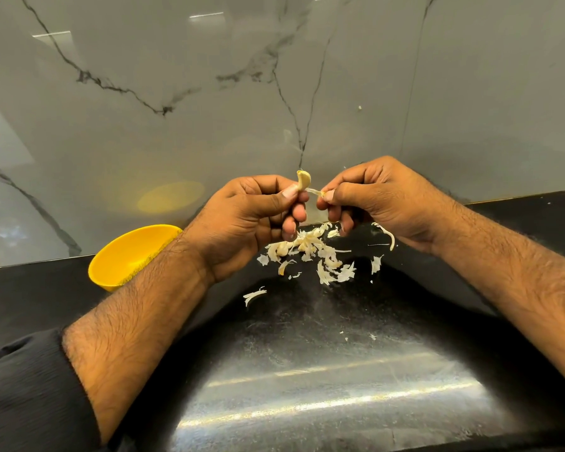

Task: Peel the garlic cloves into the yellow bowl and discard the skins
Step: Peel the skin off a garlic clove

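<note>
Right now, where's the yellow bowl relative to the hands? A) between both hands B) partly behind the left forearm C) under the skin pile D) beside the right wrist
B: the yellow bowl sits on the black counter with the left forearm crossing in front of its right edge, while the left hand grips the garlic clove.

Yellow bowl (124, 256), black speckled counter (307, 337), grey-veined white marble wall (209, 93), pale garlic skins (310, 252).

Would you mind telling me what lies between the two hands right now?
In the head view, a thin strip of garlic skin stretches from the clove held by the left hand to the pinching right hand.
</note>
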### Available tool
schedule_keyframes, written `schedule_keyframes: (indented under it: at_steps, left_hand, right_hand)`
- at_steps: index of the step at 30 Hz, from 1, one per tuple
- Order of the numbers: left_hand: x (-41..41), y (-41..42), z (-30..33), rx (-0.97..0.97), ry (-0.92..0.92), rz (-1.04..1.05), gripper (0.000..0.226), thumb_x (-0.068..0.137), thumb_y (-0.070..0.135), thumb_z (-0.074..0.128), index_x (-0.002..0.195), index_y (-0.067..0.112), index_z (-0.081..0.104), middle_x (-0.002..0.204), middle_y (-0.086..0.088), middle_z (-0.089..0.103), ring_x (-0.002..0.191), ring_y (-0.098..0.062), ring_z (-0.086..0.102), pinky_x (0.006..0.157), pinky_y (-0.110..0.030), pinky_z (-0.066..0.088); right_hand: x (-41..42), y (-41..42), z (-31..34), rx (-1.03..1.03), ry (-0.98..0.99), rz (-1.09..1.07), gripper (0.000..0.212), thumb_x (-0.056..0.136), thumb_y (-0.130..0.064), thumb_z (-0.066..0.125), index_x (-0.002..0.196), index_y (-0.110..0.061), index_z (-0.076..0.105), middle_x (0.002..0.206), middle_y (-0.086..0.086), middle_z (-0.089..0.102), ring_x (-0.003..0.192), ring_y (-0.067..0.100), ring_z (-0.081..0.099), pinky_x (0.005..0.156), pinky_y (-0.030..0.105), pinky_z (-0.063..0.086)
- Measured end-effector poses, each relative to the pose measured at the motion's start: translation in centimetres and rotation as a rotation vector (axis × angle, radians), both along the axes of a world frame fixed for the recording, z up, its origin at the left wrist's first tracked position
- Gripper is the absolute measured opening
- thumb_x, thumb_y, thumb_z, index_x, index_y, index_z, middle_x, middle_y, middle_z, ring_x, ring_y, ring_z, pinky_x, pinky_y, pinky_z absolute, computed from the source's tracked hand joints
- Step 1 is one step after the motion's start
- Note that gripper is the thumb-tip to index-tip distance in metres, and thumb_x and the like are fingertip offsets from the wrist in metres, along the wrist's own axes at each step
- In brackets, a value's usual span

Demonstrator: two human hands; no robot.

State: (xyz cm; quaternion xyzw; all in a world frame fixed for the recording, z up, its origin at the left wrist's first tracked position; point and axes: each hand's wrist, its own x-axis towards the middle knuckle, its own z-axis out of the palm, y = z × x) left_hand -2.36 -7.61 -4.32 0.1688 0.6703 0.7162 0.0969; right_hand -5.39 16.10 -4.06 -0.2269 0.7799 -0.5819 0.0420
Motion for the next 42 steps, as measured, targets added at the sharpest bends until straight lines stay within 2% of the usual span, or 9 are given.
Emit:
schedule_keyframes:
  at_steps: [5, 9, 11, 14, 17, 20, 25, 36, 42]
  left_hand:
    - [0.0, 0.4, 0.2, 0.029, -0.079, 0.045, 0.025, 0.108, 0.014, 0.052, 0.091, 0.007, 0.07, 0.081, -0.008, 0.063, 0.062, -0.013, 0.053, 0.061, -0.026, 0.051]
    - [-0.1, 0.5, 0.1, 0.034, -0.089, 0.112, 0.023, 0.108, 0.016, 0.055, 0.094, 0.007, 0.07, 0.082, -0.007, 0.065, 0.063, -0.011, 0.054, 0.062, -0.024, 0.052]
    - [-0.3, 0.5, -0.1, 0.018, -0.062, 0.153, 0.02, 0.108, 0.016, 0.057, 0.102, 0.003, 0.071, 0.084, -0.008, 0.068, 0.065, -0.011, 0.057, 0.064, -0.024, 0.055]
    - [-0.3, 0.6, -0.5, -0.023, -0.009, 0.205, 0.019, 0.107, 0.013, 0.059, 0.105, 0.0, 0.072, 0.084, -0.01, 0.071, 0.066, -0.014, 0.06, 0.064, -0.023, 0.056]
    - [-0.1, 1.1, -0.9, -0.116, 0.086, 0.231, 0.017, 0.106, 0.012, 0.061, 0.102, 0.0, 0.072, 0.081, -0.011, 0.072, 0.064, -0.014, 0.061, 0.064, -0.025, 0.054]
    - [0.0, 1.4, -1.4, -0.275, 0.268, 0.295, 0.015, 0.106, 0.013, 0.064, 0.103, 0.001, 0.072, 0.082, -0.01, 0.075, 0.064, -0.015, 0.065, 0.064, -0.028, 0.055]
    - [0.0, 1.4, -1.3, -0.487, 0.542, 0.432, 0.009, 0.104, 0.02, 0.067, 0.102, 0.014, 0.074, 0.082, -0.001, 0.077, 0.069, -0.016, 0.073, 0.07, -0.035, 0.064]
    - [0.1, 1.4, -1.1, -0.593, 0.681, 0.474, 0.007, 0.105, 0.019, 0.067, 0.1, 0.017, 0.072, 0.081, 0.006, 0.074, 0.07, -0.011, 0.072, 0.068, -0.04, 0.064]
    - [0.2, 1.5, -1.0, -0.663, 0.741, 0.496, 0.009, 0.104, 0.023, 0.066, 0.099, 0.019, 0.072, 0.08, 0.003, 0.072, 0.07, -0.018, 0.07, 0.065, -0.047, 0.062]
  right_hand:
    - [-0.1, -0.2, -0.2, 0.05, -0.061, -0.019, 0.018, 0.1, -0.016, 0.069, 0.091, -0.005, 0.08, 0.078, 0.014, 0.073, 0.06, 0.021, 0.063, 0.062, 0.031, 0.058]
    - [0.1, -0.3, -0.2, 0.2, 0.06, -0.145, 0.013, 0.097, -0.024, 0.074, 0.092, -0.013, 0.079, 0.076, 0.004, 0.076, 0.058, 0.012, 0.066, 0.058, 0.023, 0.054]
    - [0.2, -0.4, -0.1, 0.167, 0.111, -0.17, 0.016, 0.096, -0.027, 0.076, 0.092, -0.013, 0.078, 0.075, 0.003, 0.075, 0.057, 0.01, 0.066, 0.057, 0.02, 0.053]
    - [0.5, -0.5, 0.1, 0.074, 0.134, -0.138, 0.02, 0.096, -0.028, 0.076, 0.092, -0.009, 0.079, 0.077, 0.007, 0.075, 0.059, 0.015, 0.065, 0.062, 0.028, 0.06]
    - [0.5, -0.6, 0.1, -0.013, 0.055, -0.091, 0.016, 0.098, -0.021, 0.074, 0.096, -0.006, 0.08, 0.081, 0.012, 0.076, 0.063, 0.02, 0.065, 0.067, 0.036, 0.061]
    - [0.6, -0.7, 0.0, -0.066, -0.024, -0.061, 0.014, 0.1, -0.014, 0.07, 0.101, -0.003, 0.079, 0.086, 0.013, 0.077, 0.066, 0.022, 0.065, 0.072, 0.043, 0.06]
    - [0.6, -0.5, 0.2, -0.123, -0.116, -0.009, 0.019, 0.104, -0.013, 0.063, 0.109, -0.001, 0.077, 0.095, 0.017, 0.077, 0.073, 0.021, 0.066, 0.076, 0.043, 0.06]
    - [0.6, -0.5, 0.1, -0.094, -0.088, 0.0, 0.022, 0.105, -0.019, 0.063, 0.105, -0.003, 0.078, 0.088, 0.012, 0.074, 0.072, 0.018, 0.065, 0.074, 0.04, 0.06]
    - [0.6, -0.5, 0.1, -0.054, -0.037, -0.005, 0.022, 0.106, -0.017, 0.061, 0.107, -0.001, 0.076, 0.089, 0.012, 0.075, 0.07, 0.018, 0.065, 0.071, 0.038, 0.06]
